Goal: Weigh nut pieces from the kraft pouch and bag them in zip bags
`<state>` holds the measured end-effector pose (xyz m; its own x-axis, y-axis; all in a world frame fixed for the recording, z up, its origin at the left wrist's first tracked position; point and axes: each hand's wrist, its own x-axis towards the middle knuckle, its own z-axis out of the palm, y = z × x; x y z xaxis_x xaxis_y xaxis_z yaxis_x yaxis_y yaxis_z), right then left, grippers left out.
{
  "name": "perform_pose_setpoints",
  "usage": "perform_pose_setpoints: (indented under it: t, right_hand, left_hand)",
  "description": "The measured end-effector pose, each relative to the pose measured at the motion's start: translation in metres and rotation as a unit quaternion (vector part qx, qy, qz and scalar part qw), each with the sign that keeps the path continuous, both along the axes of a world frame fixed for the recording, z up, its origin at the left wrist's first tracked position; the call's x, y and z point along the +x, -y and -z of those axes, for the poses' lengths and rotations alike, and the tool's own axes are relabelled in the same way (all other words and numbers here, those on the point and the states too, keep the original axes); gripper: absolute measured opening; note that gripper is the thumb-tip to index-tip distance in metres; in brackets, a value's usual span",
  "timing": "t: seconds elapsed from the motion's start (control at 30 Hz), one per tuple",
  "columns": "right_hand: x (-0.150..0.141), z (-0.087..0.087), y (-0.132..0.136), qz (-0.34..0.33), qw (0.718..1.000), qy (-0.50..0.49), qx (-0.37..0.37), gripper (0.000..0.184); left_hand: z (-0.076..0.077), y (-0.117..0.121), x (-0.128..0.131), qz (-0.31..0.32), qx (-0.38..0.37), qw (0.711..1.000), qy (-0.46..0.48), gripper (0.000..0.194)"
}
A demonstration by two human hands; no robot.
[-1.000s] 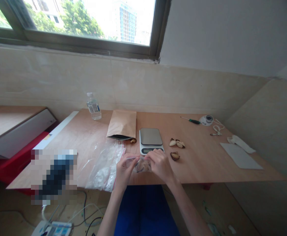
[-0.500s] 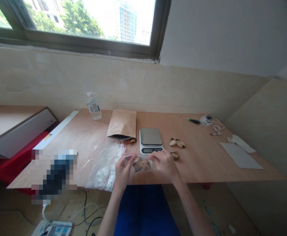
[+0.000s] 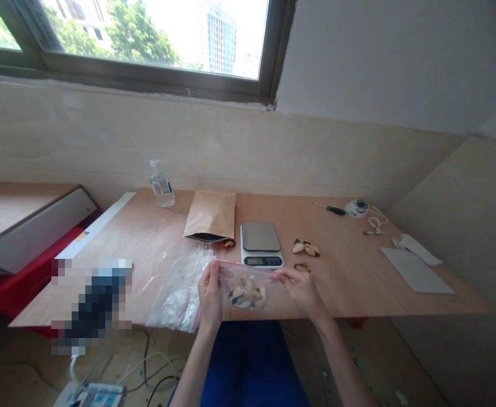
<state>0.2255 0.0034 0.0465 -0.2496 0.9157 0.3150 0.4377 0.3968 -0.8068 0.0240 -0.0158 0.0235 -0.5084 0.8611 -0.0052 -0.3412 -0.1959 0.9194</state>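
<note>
The left fingers [image 3: 210, 276] press together on one end of a zip bag [image 3: 248, 288], and the right fingers [image 3: 284, 276] pinch the other end. The left hand [image 3: 209, 297] and right hand [image 3: 301, 291] have just drawn apart, pulling the bag's red seal straight, and the brown pieces [image 3: 248, 296] now gather low inside. The bag is held at lower center, in front of a scale [image 3: 260, 243]. More brown pieces [image 3: 305, 247] lie to the scale's right, and a larger plastic bag [image 3: 180, 294] lies just left of the left hand.
</note>
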Motion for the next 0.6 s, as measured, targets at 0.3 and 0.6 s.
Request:
perform_pose_setpoints:
  t: [0.3, 0.6]
  right_hand:
    - [-0.010, 0.006, 0.006, -0.063, 0.964, -0.179, -0.188, 0.034]
    - [0.030, -0.007, -0.054, 0.114, 0.931, -0.278, -0.209, 0.032]
  left_hand:
    - [0.000, -0.015, 0.017, -0.049, -0.026, 0.996, 0.069, 0.038]
    - [0.002, -0.008, 0.000, 0.136, -0.072, 0.986, -0.065, 0.050]
